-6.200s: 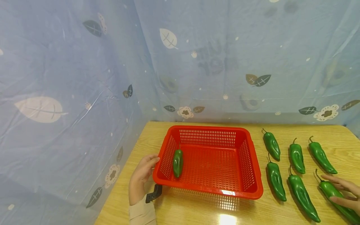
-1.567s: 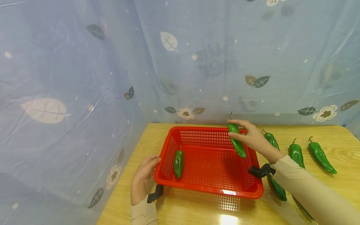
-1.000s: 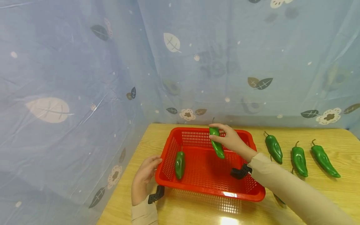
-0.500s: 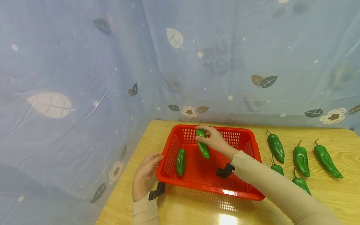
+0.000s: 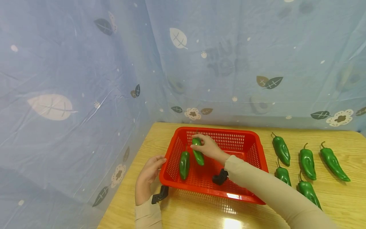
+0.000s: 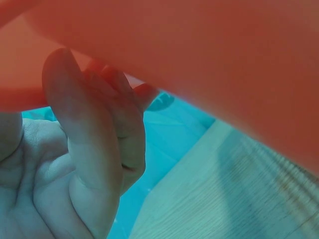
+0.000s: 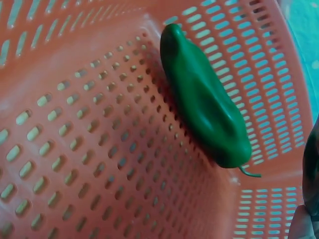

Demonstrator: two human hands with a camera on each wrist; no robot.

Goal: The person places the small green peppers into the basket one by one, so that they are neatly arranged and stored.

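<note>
Inside the red basket [image 5: 197, 190]: right grip [image 5: 208, 146], fingers closed on one green pepper [image 5: 198, 157]. Just left of that grip: one loose pepper [image 5: 184, 164], lying beside the left wall. At the left rim: left grip [image 5: 150, 170], holding on. Well right of both grips: five peppers [image 5: 308, 163] on the desk [image 5: 186, 213]. Progress, as judged: one in, one in grip, five outstanding.

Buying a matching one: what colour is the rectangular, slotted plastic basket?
The rectangular, slotted plastic basket is bright red, best seen in the head view.
</note>
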